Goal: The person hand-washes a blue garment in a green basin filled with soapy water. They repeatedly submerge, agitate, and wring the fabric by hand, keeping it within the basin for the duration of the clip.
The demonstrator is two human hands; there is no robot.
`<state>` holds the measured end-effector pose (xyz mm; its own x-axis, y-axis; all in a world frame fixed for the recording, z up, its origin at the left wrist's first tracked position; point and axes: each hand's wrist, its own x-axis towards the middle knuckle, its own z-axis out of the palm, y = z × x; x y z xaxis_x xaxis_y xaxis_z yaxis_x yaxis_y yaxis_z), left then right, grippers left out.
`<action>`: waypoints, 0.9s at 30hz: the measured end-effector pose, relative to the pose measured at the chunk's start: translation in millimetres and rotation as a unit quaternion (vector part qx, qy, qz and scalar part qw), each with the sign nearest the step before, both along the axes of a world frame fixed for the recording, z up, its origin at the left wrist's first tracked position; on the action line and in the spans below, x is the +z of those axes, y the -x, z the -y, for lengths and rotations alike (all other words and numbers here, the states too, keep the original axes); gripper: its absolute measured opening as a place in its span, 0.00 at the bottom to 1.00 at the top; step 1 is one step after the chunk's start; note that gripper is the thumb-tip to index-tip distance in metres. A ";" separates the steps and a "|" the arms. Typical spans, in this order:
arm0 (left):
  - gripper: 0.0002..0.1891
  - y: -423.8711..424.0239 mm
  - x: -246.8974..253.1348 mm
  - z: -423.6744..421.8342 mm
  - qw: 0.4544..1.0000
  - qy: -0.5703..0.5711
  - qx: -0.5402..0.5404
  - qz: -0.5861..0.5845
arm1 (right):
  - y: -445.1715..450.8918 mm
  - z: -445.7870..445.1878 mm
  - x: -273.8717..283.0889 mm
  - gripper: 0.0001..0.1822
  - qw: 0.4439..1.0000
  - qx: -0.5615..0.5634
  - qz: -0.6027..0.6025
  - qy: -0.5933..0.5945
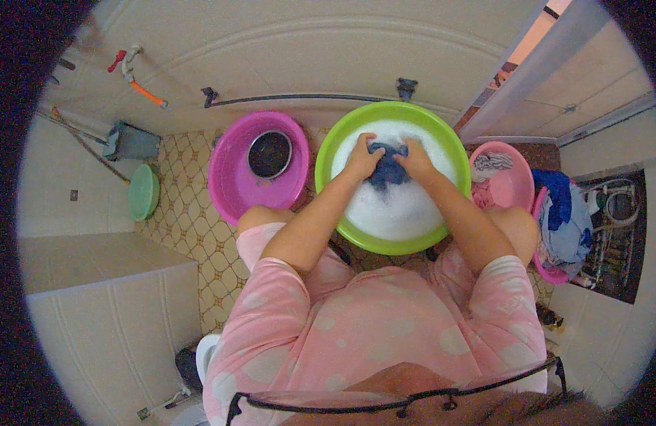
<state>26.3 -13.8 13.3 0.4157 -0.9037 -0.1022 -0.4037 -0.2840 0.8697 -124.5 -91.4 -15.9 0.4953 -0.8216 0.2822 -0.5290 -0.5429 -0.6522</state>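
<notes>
A large green plastic basin (393, 247) stands on the floor before me, filled with white suds (400, 210). A dark blue cloth (390, 166) lies bunched on the suds. My left hand (365, 157) grips its left side, with the thumb on top. On its right side, my right hand (415, 158) holds the cloth too, thumb inward. The suds hide the lower part of the cloth and what lies under it.
To the left is a magenta basin (229, 186) holding a round dark container with a pale rim (269, 154). A pink basin (511, 183) with cloths and a heaped laundry basket (552, 274) stand right. A small green basin (141, 193) and hose tap (128, 69) are farther left.
</notes>
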 end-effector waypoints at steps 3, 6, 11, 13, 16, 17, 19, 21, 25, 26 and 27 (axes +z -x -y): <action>0.27 -0.7 3.7 -6.7 0.993 -0.078 -0.083 0.038 | 5.3 7.5 -4.3 0.21 0.948 0.160 -0.262 -0.079; 0.30 3.9 -8.4 -4.8 0.980 -0.104 -0.134 0.101 | 7.6 14.4 -17.1 0.17 0.966 0.063 -0.237 -0.078; 0.26 -5.4 -11.6 -8.2 0.973 -0.139 -0.182 0.012 | -8.6 8.5 30.8 0.12 0.982 -0.111 0.049 -0.144; 0.23 -0.7 -14.3 -4.0 0.985 -0.072 -0.112 -0.105 | -10.1 5.4 37.7 0.10 0.980 -0.082 0.118 -0.139; 0.21 19.3 12.6 -0.8 0.904 -0.007 0.045 -0.425 | -15.1 -12.9 43.2 0.09 0.974 0.001 0.168 -0.150; 0.20 19.5 16.9 -0.7 0.868 -0.017 0.050 -0.494 | -16.0 -19.4 46.7 0.09 0.977 0.013 0.145 -0.152; 0.21 15.9 23.4 -5.6 0.780 -0.032 0.066 -0.622 | -21.6 -43.5 74.7 0.08 0.981 0.045 0.100 -0.159; 0.22 17.5 20.1 -7.0 0.763 -0.006 0.051 -0.645 | -27.2 -63.1 74.4 0.10 0.992 0.086 0.088 -0.041; 0.21 30.5 0.2 -7.4 0.679 0.071 0.047 -0.729 | -31.5 -68.8 79.9 0.11 0.993 0.073 0.085 0.034; 0.21 38.3 2.9 -8.5 0.637 0.085 0.065 -0.763 | -30.5 -63.9 85.2 0.11 0.998 0.052 0.040 -0.002; 0.20 44.1 14.4 -8.6 0.643 0.068 0.060 -0.761 | -26.6 -52.8 93.8 0.12 0.999 0.027 -0.005 -0.037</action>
<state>-17.8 -5.2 27.7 -0.0042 -0.9186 -0.3952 0.9610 -0.1130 0.2522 -97.9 -38.6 77.9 0.5421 -0.8120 0.2161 -0.5071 -0.5212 -0.6864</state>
